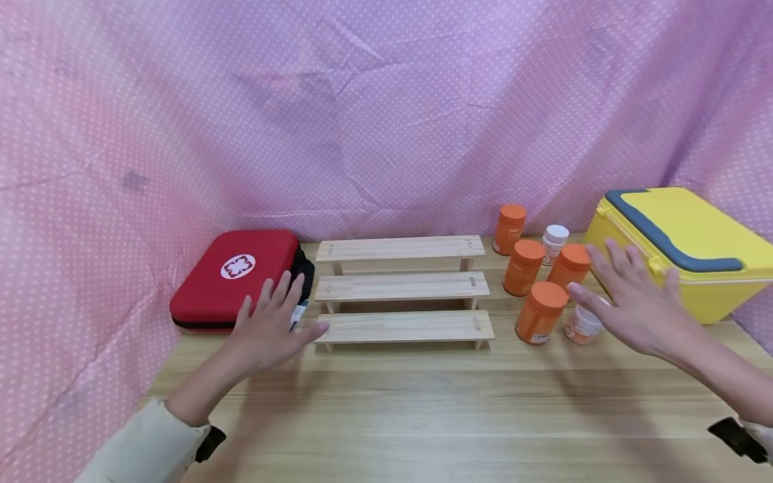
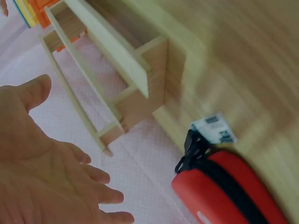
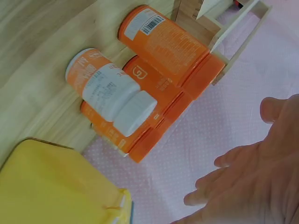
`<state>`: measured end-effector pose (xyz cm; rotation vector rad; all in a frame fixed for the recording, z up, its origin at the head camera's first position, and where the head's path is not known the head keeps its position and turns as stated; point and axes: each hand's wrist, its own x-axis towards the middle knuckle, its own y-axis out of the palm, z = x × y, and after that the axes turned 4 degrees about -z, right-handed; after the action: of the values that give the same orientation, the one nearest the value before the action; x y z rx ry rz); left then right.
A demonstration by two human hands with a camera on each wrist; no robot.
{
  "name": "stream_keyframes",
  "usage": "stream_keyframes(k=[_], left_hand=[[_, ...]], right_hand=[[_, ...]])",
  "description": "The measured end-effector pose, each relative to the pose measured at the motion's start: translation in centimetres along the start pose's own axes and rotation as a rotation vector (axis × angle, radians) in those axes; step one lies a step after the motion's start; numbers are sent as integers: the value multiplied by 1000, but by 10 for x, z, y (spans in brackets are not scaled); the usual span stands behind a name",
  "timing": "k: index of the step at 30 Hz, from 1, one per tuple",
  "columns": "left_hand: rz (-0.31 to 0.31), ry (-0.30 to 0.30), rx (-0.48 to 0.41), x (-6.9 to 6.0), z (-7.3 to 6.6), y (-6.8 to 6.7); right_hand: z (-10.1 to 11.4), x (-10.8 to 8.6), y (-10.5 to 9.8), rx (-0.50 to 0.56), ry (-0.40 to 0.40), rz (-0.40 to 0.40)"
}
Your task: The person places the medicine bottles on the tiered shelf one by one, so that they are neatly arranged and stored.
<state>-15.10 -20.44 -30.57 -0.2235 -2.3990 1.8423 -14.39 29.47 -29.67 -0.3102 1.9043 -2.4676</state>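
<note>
My left hand (image 1: 270, 332) hovers with spread fingers between a red zip case (image 1: 226, 278) and a three-step wooden rack (image 1: 403, 287), holding nothing. In the left wrist view its palm (image 2: 42, 163) shows bare. Above the table at the right, my right hand (image 1: 640, 308) has its fingers spread too and grips nothing. It is nearest a white bottle (image 1: 583, 325), partly hidden by the thumb, and an orange bottle (image 1: 541, 312). Further orange bottles (image 1: 523, 268) and another white bottle (image 1: 553, 244) stand upright behind these. The right wrist view shows the bottles (image 3: 112, 91) apart from that hand (image 3: 261, 177).
A yellow box (image 1: 682, 248) with a blue-grey handle stands at the far right. Pink dotted cloth (image 1: 386, 121) hangs behind and beside the wooden table (image 1: 410, 416). A black strap and a small white label (image 2: 215, 128) are by the red case.
</note>
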Motion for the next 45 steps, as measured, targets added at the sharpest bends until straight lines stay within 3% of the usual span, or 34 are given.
stream_keyframes(k=[7,11,18,26,32,38,45], left_hand=[[-35,-77,-184,-1,2,25],[-75,-64,-307,-1,4,41],[-171,-52,-505,6,5,62],[-176,-111,-610,11,6,74],[-161,-155,-701,14,9,78],[-125,-187,-825,15,12,80],[-106,-225,-841,17,15,82]], right_hand=[[-12,-9,6,-48,40,-111],[-20,-13,12,-34,69,-174],[-36,-13,23,153,117,-115],[-45,-10,35,312,162,-26],[-46,-12,46,416,137,-73],[-48,-12,54,434,104,-107],[-50,-10,59,434,98,-120]])
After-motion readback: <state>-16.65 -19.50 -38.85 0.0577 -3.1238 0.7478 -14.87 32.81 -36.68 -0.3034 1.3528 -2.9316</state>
